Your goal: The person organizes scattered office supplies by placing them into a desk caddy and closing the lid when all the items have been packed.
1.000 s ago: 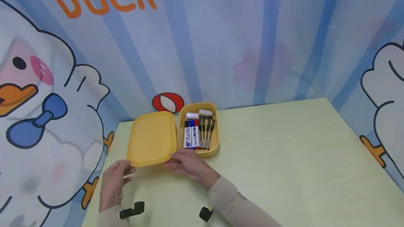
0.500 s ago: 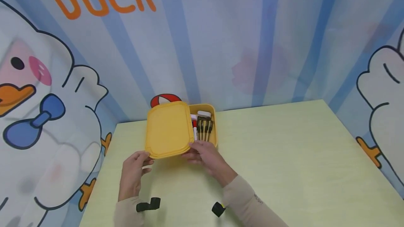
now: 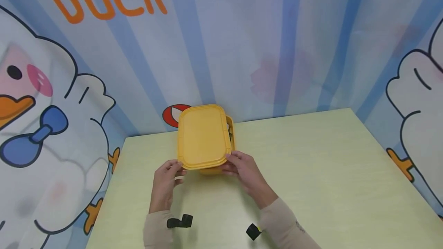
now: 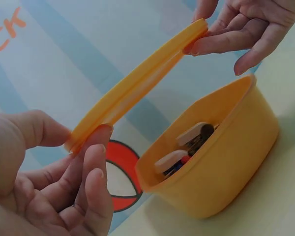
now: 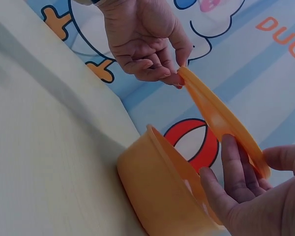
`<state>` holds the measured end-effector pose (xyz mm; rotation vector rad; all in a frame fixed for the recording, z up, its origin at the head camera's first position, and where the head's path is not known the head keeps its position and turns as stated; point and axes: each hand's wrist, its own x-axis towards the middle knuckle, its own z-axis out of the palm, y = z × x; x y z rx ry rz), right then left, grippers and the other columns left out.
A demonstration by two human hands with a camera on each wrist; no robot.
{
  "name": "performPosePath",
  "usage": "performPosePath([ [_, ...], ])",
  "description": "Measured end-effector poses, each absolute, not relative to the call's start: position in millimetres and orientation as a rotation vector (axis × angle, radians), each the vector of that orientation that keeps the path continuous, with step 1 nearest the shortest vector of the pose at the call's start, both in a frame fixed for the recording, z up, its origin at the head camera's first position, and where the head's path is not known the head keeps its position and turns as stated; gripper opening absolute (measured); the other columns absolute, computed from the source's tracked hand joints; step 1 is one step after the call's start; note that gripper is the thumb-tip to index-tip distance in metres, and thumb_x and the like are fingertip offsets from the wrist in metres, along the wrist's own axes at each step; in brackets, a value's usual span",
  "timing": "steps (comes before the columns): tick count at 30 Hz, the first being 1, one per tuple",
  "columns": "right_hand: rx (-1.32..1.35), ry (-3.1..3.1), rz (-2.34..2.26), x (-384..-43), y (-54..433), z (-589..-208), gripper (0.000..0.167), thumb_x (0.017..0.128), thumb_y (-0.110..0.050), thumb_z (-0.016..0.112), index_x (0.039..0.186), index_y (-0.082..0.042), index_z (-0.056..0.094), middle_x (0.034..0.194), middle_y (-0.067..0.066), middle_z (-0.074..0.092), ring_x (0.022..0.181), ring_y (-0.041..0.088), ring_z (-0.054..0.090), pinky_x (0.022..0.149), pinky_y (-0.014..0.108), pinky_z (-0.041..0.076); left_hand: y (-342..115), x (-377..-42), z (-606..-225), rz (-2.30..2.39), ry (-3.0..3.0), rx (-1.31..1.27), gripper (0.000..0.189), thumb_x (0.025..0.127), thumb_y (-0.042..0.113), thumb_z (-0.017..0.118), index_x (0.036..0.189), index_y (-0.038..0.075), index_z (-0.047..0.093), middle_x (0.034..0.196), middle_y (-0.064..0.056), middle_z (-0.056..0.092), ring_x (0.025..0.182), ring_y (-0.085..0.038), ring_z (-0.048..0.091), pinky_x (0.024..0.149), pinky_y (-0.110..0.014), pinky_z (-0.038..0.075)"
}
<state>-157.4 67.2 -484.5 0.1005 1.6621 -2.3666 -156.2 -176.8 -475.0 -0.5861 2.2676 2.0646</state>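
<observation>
A yellow lid (image 3: 204, 137) hangs above the yellow box (image 4: 226, 147), covering most of it in the head view. My left hand (image 3: 165, 183) pinches the lid's near left corner between thumb and fingers. At the near right corner, my right hand (image 3: 247, 174) pinches it the same way. The left wrist view shows a gap between lid and box rim. Inside the box, a white-bodied item (image 4: 172, 161) and a second one (image 4: 194, 132) show beside pen ends; the rest of the contents are hidden.
The box stands on a pale yellow-green table (image 3: 311, 164) near its back edge. Behind it rises a blue striped backdrop (image 3: 242, 49) printed with ducks and a red-and-white ball (image 3: 170, 116). A black strap mount (image 3: 180, 221) sits on the left wrist.
Both hands have carried the lid rightward and slightly away, from beside the box to over it. The markers and pens, visible before, are now mostly hidden under it in the head view.
</observation>
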Motion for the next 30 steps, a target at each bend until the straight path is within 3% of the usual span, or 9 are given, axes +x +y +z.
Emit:
performPosePath([
  [13,0.178,1.664,-2.46,-146.3,98.4,-485.8,0.032,0.103,-0.015,0.059,0.127,0.006,0.059,0.107,0.013,0.072,0.089,0.019,0.074,0.091,0.04,0.058,-143.1,-157.5,-481.8,2.15,2.212,-0.455,0.031,0.099,0.017,0.061,0.129,0.015,0.068,0.096,-0.003,0.07,0.082,-0.019,0.066,0.067,-0.032,0.057],
  [22,0.205,1.695,-2.48,-140.1,111.0,-484.5,0.032,0.103,-0.015,0.059,0.127,0.006,0.059,0.105,0.012,0.074,0.091,0.02,0.073,0.091,0.039,0.058,-128.6,-155.1,-483.8,2.177,2.181,-0.397,0.037,0.101,0.017,0.063,0.138,0.012,0.063,0.097,-0.003,0.068,0.079,-0.016,0.065,0.065,-0.031,0.057],
  [30,0.187,1.78,-2.456,-141.0,115.4,-477.7,0.033,0.102,-0.018,0.061,0.127,0.004,0.061,0.109,0.012,0.074,0.092,0.019,0.074,0.092,0.037,0.057,-122.4,-153.9,-481.3,2.141,2.212,-0.387,0.035,0.102,0.02,0.062,0.137,0.014,0.064,0.1,-0.007,0.068,0.08,-0.018,0.065,0.066,-0.03,0.057],
])
